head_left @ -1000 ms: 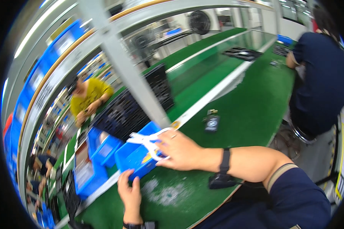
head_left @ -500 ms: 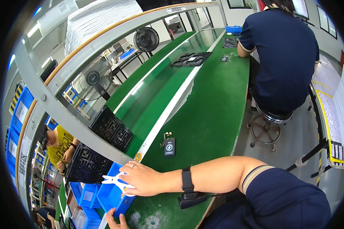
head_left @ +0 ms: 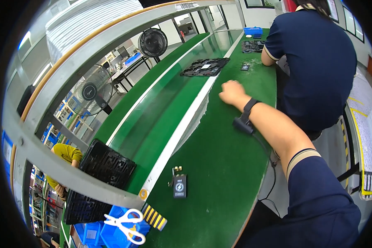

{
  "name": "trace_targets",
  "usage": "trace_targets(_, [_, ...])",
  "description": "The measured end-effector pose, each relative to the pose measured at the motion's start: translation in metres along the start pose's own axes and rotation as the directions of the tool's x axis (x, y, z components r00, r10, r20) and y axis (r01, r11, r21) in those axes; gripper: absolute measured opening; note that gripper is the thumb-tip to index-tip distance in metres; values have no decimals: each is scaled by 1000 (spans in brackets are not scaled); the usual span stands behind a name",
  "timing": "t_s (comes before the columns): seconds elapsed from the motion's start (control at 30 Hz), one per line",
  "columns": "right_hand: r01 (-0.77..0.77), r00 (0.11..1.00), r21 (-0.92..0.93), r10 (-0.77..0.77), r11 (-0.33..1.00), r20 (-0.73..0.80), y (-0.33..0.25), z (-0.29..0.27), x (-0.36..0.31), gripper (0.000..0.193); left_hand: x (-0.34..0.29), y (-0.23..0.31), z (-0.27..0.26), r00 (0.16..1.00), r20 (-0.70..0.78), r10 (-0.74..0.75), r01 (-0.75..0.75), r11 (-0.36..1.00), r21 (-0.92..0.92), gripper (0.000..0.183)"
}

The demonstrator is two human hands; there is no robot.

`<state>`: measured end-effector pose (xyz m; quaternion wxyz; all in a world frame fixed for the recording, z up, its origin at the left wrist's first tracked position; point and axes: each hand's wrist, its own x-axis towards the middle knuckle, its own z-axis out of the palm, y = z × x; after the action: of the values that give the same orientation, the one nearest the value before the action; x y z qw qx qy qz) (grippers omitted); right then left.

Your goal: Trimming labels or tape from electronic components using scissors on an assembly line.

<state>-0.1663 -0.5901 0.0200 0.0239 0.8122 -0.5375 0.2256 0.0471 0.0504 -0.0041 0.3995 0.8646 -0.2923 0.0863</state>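
Observation:
My right hand (head_left: pixel 233 93) reaches forward over the green tabletop (head_left: pixel 219 144), its fingers curled; whatever they might hold is hidden. A black strap with a small dark device (head_left: pixel 244 124) is on that wrist, and a cable runs from it. Beyond the hand lies a black patterned tray (head_left: pixel 204 67) with a white label. White scissors (head_left: pixel 126 225) with their blades apart rest across a blue bin (head_left: pixel 113 239) at the lower left. Closer to me on the table is a black battery-like block (head_left: pixel 180 186) with a small gold-tipped flex strip (head_left: pixel 176 169). My left hand is out of view.
A grey metal frame (head_left: pixel 82 175) crosses the left side, with black trays (head_left: pixel 107 165) standing by it. A yellow-and-black striped piece (head_left: pixel 154 217) sits beside the bin. A co-worker in navy (head_left: pixel 314 66) sits at the far right; another person in yellow (head_left: pixel 66 155) is beyond the frame.
My right hand has let go of the scissors at the blue bin and swung forward and right over the table. My left hand has left the view. The view has shifted.

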Motion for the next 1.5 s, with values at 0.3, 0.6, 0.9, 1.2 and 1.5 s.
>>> trace_targets(0.3, [-471,874,-46,459,881,-162,97,33,95,43,-12,18,4,971,-105,-216,201,970,-136,45])
trace_targets(0.6, [-422,888,-15,410,906,-208,112,45,127,27,-13,7,-2,983,-123,-135,134,991,-12,47])
trace_targets(0.9, [-195,965,319,239,928,-105,65,17,20,18,-2,13,10,992,-89,-84,85,996,0,41])
trace_targets(1.2, [-491,733,863,-591,-117,336,-137,-87,-194,15,-3,34,-21,947,-263,184,-223,966,-128,23])
trace_targets(1.5, [-724,301,690,-891,18,339,-289,-132,-348,11,-21,91,-15,996,89,-15,77,653,-753,20])
